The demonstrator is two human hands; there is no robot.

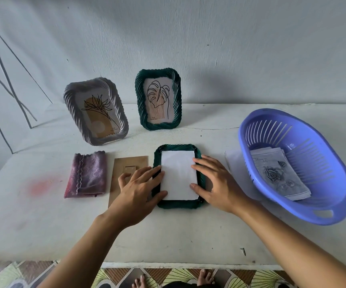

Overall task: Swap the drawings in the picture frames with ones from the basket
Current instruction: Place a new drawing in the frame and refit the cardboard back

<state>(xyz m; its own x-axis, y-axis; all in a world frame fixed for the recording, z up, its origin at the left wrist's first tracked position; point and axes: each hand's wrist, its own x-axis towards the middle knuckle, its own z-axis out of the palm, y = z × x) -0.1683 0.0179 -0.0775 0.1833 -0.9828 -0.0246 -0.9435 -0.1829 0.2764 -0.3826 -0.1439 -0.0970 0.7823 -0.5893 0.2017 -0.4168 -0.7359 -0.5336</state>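
1. green, dark and ribbed, the picture frame [178, 205] lies face down in the middle of the worktop [168, 235], with a white sheet [178, 175] set into its back, blank side up.
2. the left hand [139, 188] lies flat with fingers apart, its fingertips and thumb on the left edge of the sheet; it grips nothing.
3. the right hand [215, 183] is also flat and spread, touching the right edge of the sheet and the frame's rim.
4. the step in hand seems to be seating the sheet in the recess. to do it well, i would press the edges evenly from both sides, check that each corner sits inside the rim, and keep the paper free of bends.
5. the brown backing board [130, 163] waits just beside the frame on the left; it probably goes on top next, with its stand outward.
6. the blue basket [272, 210] at the right holds more drawings, a rose drawing [276, 175] on top.
7. two more frames stand behind, a grey frame [70, 96] and a green standing frame [140, 100]; both hold line drawings of plants.
8. small writing sits low on both standing drawings and at the top of the rose drawing, too small to read. i see no brand.
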